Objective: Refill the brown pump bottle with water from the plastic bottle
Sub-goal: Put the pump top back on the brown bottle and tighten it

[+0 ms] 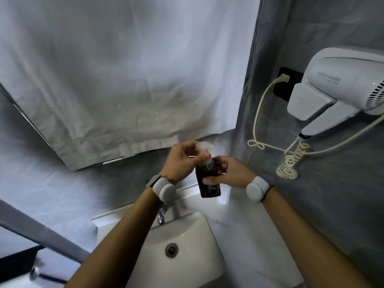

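The brown pump bottle (208,187) is held upright in the air above the back of the counter. My right hand (227,173) grips its dark body from the right side. My left hand (184,161) is curled round the clear pump head (204,151) at the top, thumb across its collar. The pump head looks blurred. No plastic water bottle is in view.
A white sink (182,246) with a chrome tap (161,217) lies below the hands on a white counter (249,235). A wall-mounted white hair dryer (336,90) with a coiled cord (291,163) hangs at the right. White sheeting (124,80) covers the wall behind.
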`<state>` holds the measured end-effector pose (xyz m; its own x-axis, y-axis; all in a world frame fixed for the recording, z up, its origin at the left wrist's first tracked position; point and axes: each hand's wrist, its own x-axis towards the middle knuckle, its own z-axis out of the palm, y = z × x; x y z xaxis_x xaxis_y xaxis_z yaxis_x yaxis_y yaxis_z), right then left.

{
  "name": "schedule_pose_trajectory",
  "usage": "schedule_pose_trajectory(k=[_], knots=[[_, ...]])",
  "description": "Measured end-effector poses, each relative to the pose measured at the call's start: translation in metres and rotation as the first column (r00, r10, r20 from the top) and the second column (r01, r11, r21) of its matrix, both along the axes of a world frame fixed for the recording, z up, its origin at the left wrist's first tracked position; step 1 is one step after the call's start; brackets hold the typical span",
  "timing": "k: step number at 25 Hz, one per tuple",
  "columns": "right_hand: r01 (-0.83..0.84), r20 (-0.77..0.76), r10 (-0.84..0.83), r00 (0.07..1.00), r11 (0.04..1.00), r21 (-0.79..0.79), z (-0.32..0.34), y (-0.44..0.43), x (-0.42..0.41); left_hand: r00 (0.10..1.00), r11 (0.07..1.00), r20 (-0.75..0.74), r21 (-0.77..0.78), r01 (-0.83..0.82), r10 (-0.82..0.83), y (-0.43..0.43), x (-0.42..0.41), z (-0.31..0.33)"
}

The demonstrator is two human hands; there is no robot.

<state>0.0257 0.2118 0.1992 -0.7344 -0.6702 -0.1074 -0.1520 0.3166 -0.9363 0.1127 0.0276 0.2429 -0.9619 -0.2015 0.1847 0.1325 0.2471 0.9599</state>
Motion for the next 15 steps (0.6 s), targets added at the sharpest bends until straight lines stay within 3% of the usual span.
schedule_pose_trajectory(k=[3,9,15], knots=[[0.008,0.014,-0.008,1.0,1.0,0.017,-0.014,-0.002,-0.008,0.999,0.999,0.024,-0.036,-0.034,0.035,-0.001,-0.01,-0.015],[0.151,0.218,-0.158,0.963,0.987,0.051,-0.048,0.016,-0.032,0.99,0.997,0.135,-0.069,-0.04,0.049,-0.002,-0.036,-0.058],[0.275,0.185,-0.292,0.938,0.955,0.112,-0.082,0.035,-0.06,0.963,0.97,0.222,-0.221,-0.104,0.154,-0.007,-0.062,-0.114]])
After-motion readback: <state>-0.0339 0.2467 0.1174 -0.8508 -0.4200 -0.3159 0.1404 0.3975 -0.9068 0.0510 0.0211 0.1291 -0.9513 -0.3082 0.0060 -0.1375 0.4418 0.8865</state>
